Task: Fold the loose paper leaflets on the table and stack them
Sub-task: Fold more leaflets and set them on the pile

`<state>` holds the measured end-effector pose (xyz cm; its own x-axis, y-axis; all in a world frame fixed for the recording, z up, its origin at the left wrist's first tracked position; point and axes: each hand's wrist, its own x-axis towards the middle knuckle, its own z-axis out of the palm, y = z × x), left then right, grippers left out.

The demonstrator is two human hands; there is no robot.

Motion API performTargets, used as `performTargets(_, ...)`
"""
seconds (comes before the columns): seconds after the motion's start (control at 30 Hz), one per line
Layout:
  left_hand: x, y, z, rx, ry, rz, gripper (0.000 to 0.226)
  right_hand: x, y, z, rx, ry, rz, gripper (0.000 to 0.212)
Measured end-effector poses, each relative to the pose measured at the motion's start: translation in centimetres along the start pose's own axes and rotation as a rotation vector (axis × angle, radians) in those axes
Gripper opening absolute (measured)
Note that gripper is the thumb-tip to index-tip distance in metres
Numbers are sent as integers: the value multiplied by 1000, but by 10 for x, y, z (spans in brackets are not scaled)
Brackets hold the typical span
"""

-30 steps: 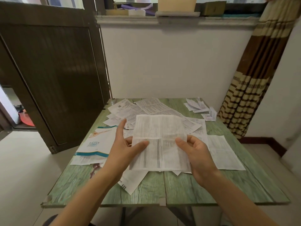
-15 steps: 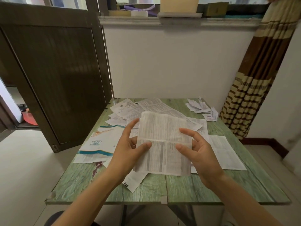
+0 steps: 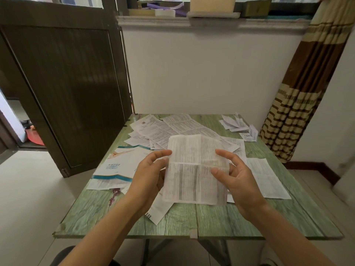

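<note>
Left hand and right hand are pinching the side edges of 1 creased leaflet above the tabletop, while many sheets are lying unfolded and a small folded pile is sitting far right, so most work seems left.

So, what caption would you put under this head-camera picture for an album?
Left hand and right hand hold a creased printed leaflet over a green table strewn with loose leaflets.
</note>
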<state>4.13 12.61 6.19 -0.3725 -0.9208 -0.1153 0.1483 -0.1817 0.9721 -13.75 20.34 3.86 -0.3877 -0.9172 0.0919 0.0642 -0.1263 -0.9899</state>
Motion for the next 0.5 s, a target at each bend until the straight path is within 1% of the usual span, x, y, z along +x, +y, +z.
performTargets(0.07, -1, 1, 1, 24, -25, 7, 24, 0, 0, 0, -4, -2, -3, 42)
performTargets(0.13, -2, -1, 3, 160, -25, 63, 21, -1, 1, 0, -23, -7, -12, 42)
performTargets(0.2, -2, -6, 6, 284, 24, 138, 12, -2, 2, 2, -49, -10, -28, 43)
performTargets(0.23, -2, -8, 7, 310, 56, 159, 15, -2, 3, 2, -54, -7, -36, 43)
performTargets(0.3, -1, -11, 8, 313, 94, 184, 27, -2, 4, 3, -65, -4, -51, 42)
performTargets(0.37, -1, -13, 8, 304, 94, 206, 36, -2, 5, 3, -86, -6, -60, 42)
performTargets(0.5, 0, -14, 10, 305, 94, 237, 30, -2, 7, 1, -99, -10, -64, 41)
